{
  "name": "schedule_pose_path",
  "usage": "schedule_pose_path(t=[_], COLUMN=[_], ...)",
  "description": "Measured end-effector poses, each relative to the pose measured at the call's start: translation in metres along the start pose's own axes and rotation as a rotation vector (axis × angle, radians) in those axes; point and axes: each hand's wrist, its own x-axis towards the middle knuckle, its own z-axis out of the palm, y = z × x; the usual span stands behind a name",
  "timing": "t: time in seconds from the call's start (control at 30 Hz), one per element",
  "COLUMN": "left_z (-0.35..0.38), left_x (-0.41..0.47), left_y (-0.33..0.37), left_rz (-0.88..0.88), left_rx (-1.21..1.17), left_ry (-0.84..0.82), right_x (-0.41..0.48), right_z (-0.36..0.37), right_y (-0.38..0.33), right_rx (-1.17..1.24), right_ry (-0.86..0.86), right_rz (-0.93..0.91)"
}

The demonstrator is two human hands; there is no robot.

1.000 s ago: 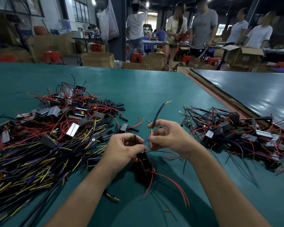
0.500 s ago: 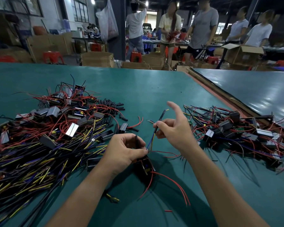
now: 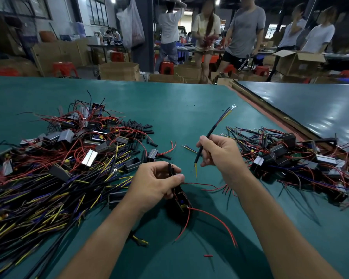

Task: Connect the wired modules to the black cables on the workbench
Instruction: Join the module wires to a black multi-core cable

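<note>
My left grip (image 3: 155, 182) tight around a wired module (image 3: 182, 201), my right grip (image 3: 220, 156) just beside it, tight around a black cable (image 3: 212, 129).

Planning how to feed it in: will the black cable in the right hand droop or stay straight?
Probably fairly stiff: the black cable stands nearly straight above the right hand, which pinches it near its lower end. Likely light, since a finger pinch carries it. The thin leads below look bendier.
</note>
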Motion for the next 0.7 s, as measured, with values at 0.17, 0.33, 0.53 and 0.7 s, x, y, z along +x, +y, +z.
schedule_pose_path(t=[0.17, 0.33, 0.53, 0.7], left_z=[0.001, 0.001, -0.001, -0.002], left_x=[0.000, 0.000, 0.000, 0.000], left_y=[-0.001, -0.002, -0.004, -0.003], left_rz=[0.001, 0.024, 0.022, 0.025], left_rx=[-0.031, -0.006, -0.015, -0.029], left_ry=[-0.026, -0.029, -0.025, -0.039], right_x=[-0.007, -0.011, -0.016, -0.016], right_z=[0.007, 0.007, -0.002, -0.005], right_y=[-0.005, -0.010, -0.007, -0.006], right_rx=[0.069, 0.134, -0.101, -0.104], right_ry=[-0.159, -0.259, -0.487, -0.534], right_rz=[0.063, 0.110, 0.080, 0.087])
